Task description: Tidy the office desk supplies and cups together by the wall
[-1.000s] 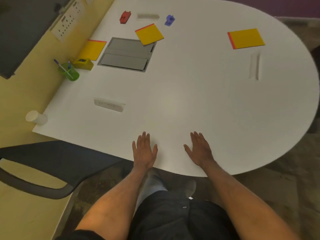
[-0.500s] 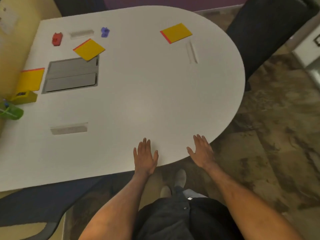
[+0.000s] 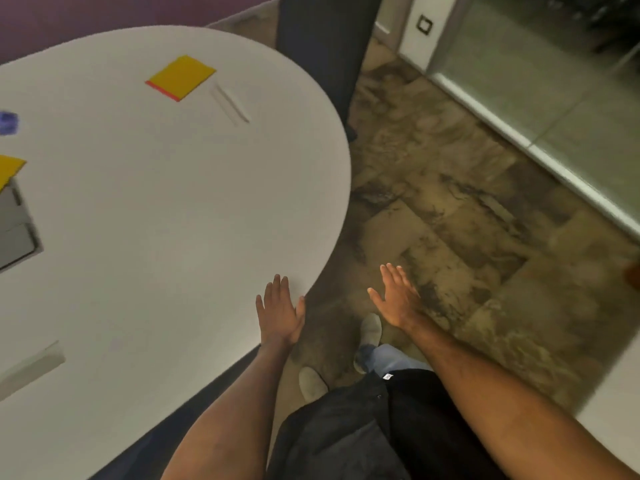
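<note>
Your left hand and right hand reach forward on bare, outstretched arms, palms down, fingers straight and slightly spread, holding nothing.

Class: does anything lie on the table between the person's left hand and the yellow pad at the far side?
Nothing visible does. Bare white table stretches from the left hand to the yellow pad; the white strip lies just right of the pad.

Bare forearms, no sleeves in view. A dark shirt with a small white tag, light blue trousers, pale grey shoes.
</note>
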{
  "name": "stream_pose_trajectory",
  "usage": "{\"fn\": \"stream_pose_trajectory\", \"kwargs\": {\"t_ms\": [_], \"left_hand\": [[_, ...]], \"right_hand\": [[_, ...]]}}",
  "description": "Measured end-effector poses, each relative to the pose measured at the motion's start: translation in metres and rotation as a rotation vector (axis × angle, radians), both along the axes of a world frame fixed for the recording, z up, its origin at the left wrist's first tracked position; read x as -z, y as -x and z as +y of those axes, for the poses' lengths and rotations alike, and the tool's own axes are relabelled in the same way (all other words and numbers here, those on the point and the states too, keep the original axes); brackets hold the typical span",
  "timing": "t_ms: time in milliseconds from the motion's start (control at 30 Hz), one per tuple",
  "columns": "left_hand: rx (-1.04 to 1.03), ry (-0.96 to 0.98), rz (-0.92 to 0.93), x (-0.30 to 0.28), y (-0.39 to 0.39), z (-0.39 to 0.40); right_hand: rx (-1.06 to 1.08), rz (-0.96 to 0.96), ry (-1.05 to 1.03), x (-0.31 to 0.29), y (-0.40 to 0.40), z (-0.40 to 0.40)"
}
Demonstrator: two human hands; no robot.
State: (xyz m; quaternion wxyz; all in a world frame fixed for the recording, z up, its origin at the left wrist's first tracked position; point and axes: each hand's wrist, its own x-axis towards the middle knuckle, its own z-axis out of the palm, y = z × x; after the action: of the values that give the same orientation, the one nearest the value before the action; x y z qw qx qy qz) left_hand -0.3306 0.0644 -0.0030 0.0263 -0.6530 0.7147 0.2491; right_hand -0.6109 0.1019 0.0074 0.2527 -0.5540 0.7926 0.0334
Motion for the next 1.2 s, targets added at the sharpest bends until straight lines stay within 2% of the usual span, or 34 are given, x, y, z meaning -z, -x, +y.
{"fn": "stream_pose_trajectory", "kwargs": {"t_ms": [300, 533, 833, 1200], "left_hand": [[0.248, 0.052, 0.03, -0.008, 0.118, -0.062], [0.376, 0.134, -0.048, -0.018, 0.227, -0.127], [0.351, 0.206, -0.054, -0.015, 0.338, -0.214], [0.297, 0.128, -0.128, 0.002, 0.421, -0.375]], "right_hand": [[0.167, -0.002, 0.019, 0.009, 0.099, -0.014], [0.191, 0.063, 0.073, 0.008, 0.202, -0.07], [0.191, 0.062, 0.106, 0.008, 0.319, -0.158], [0.111, 0.065, 0.108, 0.038, 0.405, -0.319]]}}
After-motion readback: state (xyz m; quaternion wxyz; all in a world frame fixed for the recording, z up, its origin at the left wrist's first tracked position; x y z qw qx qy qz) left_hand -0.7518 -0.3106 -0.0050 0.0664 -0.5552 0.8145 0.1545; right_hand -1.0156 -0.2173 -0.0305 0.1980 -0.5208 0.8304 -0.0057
